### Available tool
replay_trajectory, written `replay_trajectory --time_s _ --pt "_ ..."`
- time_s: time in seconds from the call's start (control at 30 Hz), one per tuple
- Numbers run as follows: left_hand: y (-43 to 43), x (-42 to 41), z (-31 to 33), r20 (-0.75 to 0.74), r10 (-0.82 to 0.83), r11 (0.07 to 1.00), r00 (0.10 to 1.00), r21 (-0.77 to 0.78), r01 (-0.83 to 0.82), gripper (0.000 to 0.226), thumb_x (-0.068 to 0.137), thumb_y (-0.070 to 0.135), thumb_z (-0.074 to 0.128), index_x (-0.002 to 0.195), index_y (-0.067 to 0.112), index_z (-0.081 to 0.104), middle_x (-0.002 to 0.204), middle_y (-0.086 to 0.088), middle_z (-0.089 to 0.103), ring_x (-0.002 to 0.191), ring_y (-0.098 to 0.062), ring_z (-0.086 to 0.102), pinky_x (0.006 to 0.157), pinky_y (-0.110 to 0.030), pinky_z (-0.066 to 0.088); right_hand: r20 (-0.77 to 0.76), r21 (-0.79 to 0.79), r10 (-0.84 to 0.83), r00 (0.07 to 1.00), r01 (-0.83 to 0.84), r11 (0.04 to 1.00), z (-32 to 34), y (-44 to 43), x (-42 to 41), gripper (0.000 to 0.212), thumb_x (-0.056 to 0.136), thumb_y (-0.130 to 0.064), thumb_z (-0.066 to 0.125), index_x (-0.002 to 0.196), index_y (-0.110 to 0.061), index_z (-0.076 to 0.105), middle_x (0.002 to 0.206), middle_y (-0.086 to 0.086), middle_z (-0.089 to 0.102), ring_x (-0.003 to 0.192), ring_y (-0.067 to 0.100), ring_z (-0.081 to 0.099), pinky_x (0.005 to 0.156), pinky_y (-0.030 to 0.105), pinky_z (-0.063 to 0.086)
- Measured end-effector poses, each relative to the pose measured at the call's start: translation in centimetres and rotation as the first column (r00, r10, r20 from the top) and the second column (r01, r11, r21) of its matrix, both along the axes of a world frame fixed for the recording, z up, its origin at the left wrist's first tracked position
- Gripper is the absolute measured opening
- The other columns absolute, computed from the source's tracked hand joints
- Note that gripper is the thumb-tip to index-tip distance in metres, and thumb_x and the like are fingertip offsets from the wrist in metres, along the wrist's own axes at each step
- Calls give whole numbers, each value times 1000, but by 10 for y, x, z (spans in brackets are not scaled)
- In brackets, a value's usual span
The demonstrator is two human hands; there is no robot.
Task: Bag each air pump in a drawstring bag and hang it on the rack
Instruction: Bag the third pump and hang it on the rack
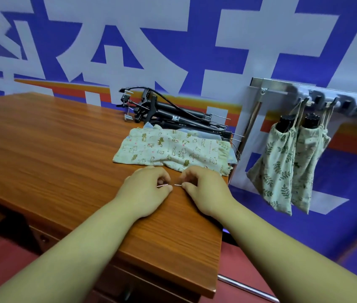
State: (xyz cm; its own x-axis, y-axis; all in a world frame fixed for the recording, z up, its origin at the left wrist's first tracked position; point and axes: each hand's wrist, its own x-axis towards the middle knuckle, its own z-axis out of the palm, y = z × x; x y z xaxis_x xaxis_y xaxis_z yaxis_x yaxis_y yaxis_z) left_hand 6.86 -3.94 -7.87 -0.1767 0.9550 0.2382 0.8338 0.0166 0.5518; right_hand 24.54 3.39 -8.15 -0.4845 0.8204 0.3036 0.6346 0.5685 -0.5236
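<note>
Several black air pumps [173, 115] lie piled at the back right of the wooden table [48, 149]. In front of them lies a flat pile of drawstring bags [173, 149] with a cat print. My left hand [149, 189] and my right hand [201, 186] rest on the table just in front of the bags, fingers curled. Each pinches one end of a thin metal pin or wire [168, 185] between them. Two leaf-print bags [282, 162] with pumps inside hang from hooks on the rack [330, 99] at the right.
The rack's metal frame [249, 127] stands just past the table's right edge. A blue and white banner covers the wall behind. Free hooks run along the rack to the right of the hung bags. The table's left part shows bare wood.
</note>
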Motion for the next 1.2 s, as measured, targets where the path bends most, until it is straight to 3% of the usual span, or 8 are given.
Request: replay_trajectory --time_s 0.47,0.67,0.87,1.07,1.2 --pt "9 6 1 -108 -46 999 993 19 48 8 94 45 61 92 41 68 94 17 57 97 -9 54 92 -41 47 -123 -32 80 989 -84 996 1 -3 5 8 89 -24 68 91 -32 68 88 -18 69 86 -1 62 82 27 53" --pt "6 7 3 -17 -15 999 1000 40 16 11 97 41 59 87 39 64 85 15 64 68 -5 59 72 -31 50 -126 -29 68 990 -72 997 -2 -2 6 6 88 -33 70 95 -34 70 90 -18 70 88 -1 63 82 28 53" --pt "4 6 7 78 -13 998 997 56 9 13 97 41 60 86 40 66 77 11 68 68 -4 62 66 -29 51 -124 -31 57 991 -61 998 0 -3 6 7 89 -37 69 95 -34 71 90 -19 71 89 -2 63 83 30 53" --pt "3 2 11 210 -40 998 977 53 30 13 94 35 66 82 38 69 82 18 70 82 -2 62 70 -22 44 -129 -40 44 991 -49 998 1 -3 6 5 89 -36 69 93 -33 71 88 -17 71 86 -1 62 80 25 52" --pt "10 -1 23 244 -23 996 969 86 2 12 93 33 68 82 36 70 78 15 69 79 -3 62 70 -23 44 -228 -142 -9 974 -25 990 6 4 7 4 86 -28 72 84 -28 70 80 -7 73 75 8 66 74 29 55"
